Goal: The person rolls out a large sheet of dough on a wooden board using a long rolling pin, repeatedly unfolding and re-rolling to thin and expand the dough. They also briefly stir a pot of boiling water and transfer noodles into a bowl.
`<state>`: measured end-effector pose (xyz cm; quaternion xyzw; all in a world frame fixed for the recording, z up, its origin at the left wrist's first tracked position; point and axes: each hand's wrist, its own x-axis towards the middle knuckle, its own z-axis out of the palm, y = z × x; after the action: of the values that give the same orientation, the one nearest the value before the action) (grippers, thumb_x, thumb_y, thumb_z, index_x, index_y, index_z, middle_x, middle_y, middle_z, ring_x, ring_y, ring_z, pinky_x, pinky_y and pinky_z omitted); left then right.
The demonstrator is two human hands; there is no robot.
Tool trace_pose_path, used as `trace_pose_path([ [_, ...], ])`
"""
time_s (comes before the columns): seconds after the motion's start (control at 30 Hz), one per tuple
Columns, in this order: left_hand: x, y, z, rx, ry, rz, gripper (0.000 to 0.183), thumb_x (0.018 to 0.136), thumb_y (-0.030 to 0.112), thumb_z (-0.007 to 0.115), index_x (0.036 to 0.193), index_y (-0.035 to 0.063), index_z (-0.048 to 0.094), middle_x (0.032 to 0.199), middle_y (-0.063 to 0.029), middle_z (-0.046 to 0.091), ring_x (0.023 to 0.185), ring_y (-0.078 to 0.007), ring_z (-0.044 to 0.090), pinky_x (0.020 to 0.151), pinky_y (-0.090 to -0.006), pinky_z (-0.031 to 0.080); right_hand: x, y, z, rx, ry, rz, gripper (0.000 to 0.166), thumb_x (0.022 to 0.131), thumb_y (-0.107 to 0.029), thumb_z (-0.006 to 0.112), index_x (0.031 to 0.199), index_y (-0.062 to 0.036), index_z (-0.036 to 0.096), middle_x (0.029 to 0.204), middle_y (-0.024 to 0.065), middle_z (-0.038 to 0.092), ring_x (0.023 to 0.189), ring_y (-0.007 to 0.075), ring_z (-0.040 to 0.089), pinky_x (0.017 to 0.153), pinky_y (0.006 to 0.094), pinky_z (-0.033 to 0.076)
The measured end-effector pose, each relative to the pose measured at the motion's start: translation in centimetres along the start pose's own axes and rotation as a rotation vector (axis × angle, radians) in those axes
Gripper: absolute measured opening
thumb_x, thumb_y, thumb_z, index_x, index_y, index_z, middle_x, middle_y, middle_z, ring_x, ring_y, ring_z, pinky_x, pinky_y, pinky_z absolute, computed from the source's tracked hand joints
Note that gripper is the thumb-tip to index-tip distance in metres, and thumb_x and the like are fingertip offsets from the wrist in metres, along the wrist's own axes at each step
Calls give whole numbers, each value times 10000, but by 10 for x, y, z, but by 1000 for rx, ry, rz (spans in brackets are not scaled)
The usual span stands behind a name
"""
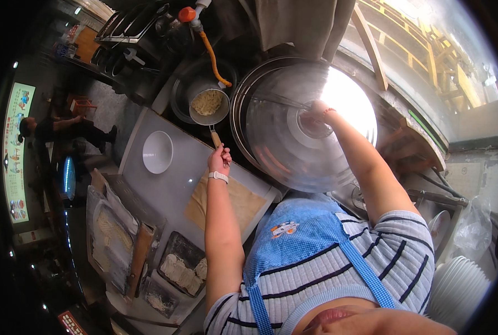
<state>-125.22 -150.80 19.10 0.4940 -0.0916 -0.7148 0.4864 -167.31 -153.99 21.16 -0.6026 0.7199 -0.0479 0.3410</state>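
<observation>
My left hand (219, 158) grips the wooden handle (215, 139) of a metal noodle strainer (215, 119). Pale noodles (207, 102) fill the strainer's bottom. It sits over a dark round basin (182, 106), under an orange hose (211, 52). On the right, a large round lid (274, 161) covers much of a wide metal pot (237, 125). My right hand (318, 112) is at the lid's centre, with long chopsticks (283, 100) reaching left from its fingers. Glare and blur hide whether it also grips the lid's knob.
A white bowl (157, 152) and a tan cloth (249, 201) lie on the counter (171, 184). Nearby are trays of noodles (182, 268) and a wooden-sided box (142, 259). Stacked white plates (458, 289) stand lower right. Another person (64, 125) is in the room at left.
</observation>
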Motion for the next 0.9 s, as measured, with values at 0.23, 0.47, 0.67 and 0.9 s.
trace_pose_path([
  [0.23,0,-1,12,19,-76,-3,182,925,156,625,847,72,484,732,-44,573,499,-71,416,453,-209,354,66,-19,7,127,311,36,505,742,-431,747,960,21,691,906,217,688,885,328,670,783,399,506],
  [0.47,-6,9,18,49,-98,-59,126,922,118,586,956,3,547,717,-6,528,519,-46,408,475,-181,364,36,-3,40,290,676,-111,273,916,-256,575,881,1,660,729,162,645,678,314,620,642,437,455],
  [0.67,-22,84,31,-178,-142,-183,160,911,85,567,967,-57,517,646,39,440,489,-21,393,422,-156,324,-80,13,66,918,365,-83,291,974,-286,540,1090,-42,650,595,-63,398,534,32,353,480,223,295],
  [0.9,-65,54,74,-27,-236,224,79,934,135,538,979,80,501,635,31,407,470,-52,337,412,-196,283,-150,30,85,851,366,-122,279,985,-246,523,1131,-51,659,606,-57,430,535,57,401,506,232,346],
])
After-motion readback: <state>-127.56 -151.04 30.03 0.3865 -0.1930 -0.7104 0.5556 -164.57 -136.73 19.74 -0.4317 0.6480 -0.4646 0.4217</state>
